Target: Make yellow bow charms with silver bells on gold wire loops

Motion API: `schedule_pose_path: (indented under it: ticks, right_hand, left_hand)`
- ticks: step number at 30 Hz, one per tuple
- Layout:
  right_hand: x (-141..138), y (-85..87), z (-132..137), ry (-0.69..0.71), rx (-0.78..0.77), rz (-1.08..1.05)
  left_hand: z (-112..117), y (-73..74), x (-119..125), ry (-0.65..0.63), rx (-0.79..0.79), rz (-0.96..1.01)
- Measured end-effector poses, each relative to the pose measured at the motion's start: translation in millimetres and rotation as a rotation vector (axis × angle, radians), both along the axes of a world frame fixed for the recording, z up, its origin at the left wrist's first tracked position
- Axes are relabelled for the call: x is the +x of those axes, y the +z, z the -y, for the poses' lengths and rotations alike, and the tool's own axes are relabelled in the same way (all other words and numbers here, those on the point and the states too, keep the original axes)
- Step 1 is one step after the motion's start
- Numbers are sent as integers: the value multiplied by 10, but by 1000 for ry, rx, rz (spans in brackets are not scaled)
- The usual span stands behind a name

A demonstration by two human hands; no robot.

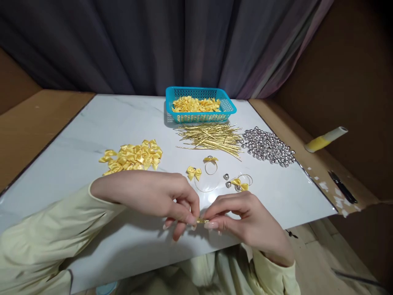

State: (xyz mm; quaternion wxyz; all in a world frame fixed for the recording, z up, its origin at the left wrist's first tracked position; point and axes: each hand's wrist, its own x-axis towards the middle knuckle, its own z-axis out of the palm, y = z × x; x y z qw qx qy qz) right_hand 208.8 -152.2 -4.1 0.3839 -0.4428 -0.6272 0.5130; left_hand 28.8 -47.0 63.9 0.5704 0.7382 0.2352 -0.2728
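Close to the table's near edge, my left hand (176,205) and my right hand (242,215) meet fingertip to fingertip. Both pinch a short bit of gold cord (202,220), of which only a small stretch shows between them; the rest is hidden by the fingers. Just beyond the hands lie yellow satin bows with thin gold loops: one bow (194,173) at left, another bow (210,159) farther back, and a third bow (239,184) at right. Beside the third are a few silver heart-shaped beads (226,176).
A pile of yellow bows (135,157) lies left. Gold cords (211,137) are heaped before a blue basket (201,115) holding more bows. Silver beads (268,146) are spread at right. On the brown right-hand ledge are a yellow-and-white tube (325,140) and a black-handled cutter (342,187).
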Motion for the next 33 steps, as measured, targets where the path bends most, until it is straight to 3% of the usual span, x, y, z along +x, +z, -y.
schedule_pose_path:
  ticks: [5,11,16,33]
  right_hand:
    - [-14,-20,-2,6,-29,11]
    - [34,-50,5,8,-9,-18]
    - [32,-55,7,-43,-79,-102]
    - [-2,-61,-18,-27,-126,23]
  left_hand:
    - [14,21,24,-7,13,-48]
    - [-49,-62,-2,47,-45,12]
    - [-36,-103,-8,63,-61,27]
    - [20,-70,3,75,-39,26]
